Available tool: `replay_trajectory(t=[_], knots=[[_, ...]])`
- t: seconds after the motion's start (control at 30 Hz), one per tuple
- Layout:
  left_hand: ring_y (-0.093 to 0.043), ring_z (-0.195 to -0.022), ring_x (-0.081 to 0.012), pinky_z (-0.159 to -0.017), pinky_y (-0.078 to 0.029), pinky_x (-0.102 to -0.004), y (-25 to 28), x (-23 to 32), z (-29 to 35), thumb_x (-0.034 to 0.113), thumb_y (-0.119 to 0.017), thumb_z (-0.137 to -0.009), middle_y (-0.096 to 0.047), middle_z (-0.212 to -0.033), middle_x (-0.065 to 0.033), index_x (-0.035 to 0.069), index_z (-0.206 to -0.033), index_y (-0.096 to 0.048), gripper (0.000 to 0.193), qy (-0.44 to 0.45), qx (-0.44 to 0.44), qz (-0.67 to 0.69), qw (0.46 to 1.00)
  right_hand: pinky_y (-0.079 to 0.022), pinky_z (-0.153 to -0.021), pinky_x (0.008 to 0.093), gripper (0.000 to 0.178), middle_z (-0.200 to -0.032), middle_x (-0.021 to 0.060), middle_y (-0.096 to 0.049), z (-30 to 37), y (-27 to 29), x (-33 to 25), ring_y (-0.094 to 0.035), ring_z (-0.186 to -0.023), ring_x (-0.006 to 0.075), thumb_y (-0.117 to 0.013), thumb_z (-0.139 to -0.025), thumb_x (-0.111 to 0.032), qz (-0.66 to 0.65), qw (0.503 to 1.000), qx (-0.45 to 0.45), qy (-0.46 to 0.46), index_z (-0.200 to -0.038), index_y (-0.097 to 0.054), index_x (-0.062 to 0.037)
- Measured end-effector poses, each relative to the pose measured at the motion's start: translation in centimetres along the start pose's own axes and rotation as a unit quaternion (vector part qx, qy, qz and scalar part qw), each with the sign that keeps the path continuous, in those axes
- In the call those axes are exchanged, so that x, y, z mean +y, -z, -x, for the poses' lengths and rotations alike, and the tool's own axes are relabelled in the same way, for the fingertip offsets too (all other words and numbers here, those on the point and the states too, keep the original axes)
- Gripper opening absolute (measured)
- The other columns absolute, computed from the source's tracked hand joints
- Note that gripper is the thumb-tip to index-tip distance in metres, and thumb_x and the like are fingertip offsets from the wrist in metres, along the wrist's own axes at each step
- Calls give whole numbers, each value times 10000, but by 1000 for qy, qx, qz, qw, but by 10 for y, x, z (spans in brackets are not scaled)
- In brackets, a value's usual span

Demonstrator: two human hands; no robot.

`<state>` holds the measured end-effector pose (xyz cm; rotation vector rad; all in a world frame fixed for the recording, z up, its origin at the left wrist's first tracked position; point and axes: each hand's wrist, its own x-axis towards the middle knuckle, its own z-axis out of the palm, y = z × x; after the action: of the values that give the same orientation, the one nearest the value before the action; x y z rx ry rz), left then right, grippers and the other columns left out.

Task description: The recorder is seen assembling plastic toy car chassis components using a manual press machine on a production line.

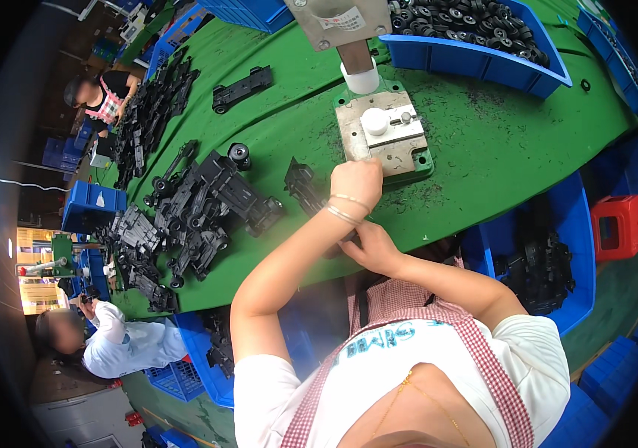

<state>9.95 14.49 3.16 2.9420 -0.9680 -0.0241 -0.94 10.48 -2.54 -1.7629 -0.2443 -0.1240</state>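
My left hand is closed in front of the press fixture, its knuckles by the front edge of the metal plate. Whatever it grips, if anything, is hidden beneath it. A black toy car chassis shows to the left of my left wrist and passes behind the forearm. Nearer to me, my right hand is closed around the near end of this chassis, partly covered by my left arm. On the fixture sits a round white block, below and in front of the white-tipped press ram.
A heap of black car chassis lies left on the green-covered table. One chassis lies apart. A blue bin of small wheels stands far right; another blue bin holds black parts. A red stool and two people are nearby.
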Motion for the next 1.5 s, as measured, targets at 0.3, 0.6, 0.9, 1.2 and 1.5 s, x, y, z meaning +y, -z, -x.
replay_trajectory(t=[0.3,0.6,0.9,1.2,1.5], knots=[[-593,-567,-352,-554,-485,-435,11,-9,17,195,-507,-810,-584,-581,-175,49,-696,-567,194,68,57,134,987,-466,-632,424,347,-790,203,-588,-3,5,-7,-580,-724,380,-603,-759,-155,8,1000,12,28,-1029,-462,10],[-565,-616,-385,-576,-460,-461,4,-6,3,228,-534,-788,-570,-617,-195,38,-682,-545,217,83,34,144,985,-466,-624,427,367,-791,212,-588,-2,4,-7,-582,-726,389,-603,-757,-149,3,1000,15,13,-1047,-451,17],[-562,-551,-315,-535,-433,-403,-2,-13,9,208,-587,-780,-559,-587,-161,14,-728,-560,203,10,21,289,957,-469,-630,420,375,-802,208,-589,-1,3,-5,-584,-724,377,-606,-754,-141,12,999,17,40,-1064,-459,10],[-505,-499,-216,-524,-427,-333,-2,-18,10,194,-589,-792,-530,-557,-137,-28,-692,-540,248,161,17,420,893,-476,-644,414,456,-818,208,-593,1,3,-3,-594,-740,370,-610,-743,-142,12,999,10,34,-1140,-429,-9],[-511,-436,-167,-465,-418,-312,-21,-22,-12,204,-562,-800,-521,-485,-88,-20,-649,-555,270,136,22,372,918,-480,-651,419,473,-834,212,-597,-1,3,-4,-595,-753,374,-612,-741,-143,-5,999,32,17,-1150,-418,-4]])
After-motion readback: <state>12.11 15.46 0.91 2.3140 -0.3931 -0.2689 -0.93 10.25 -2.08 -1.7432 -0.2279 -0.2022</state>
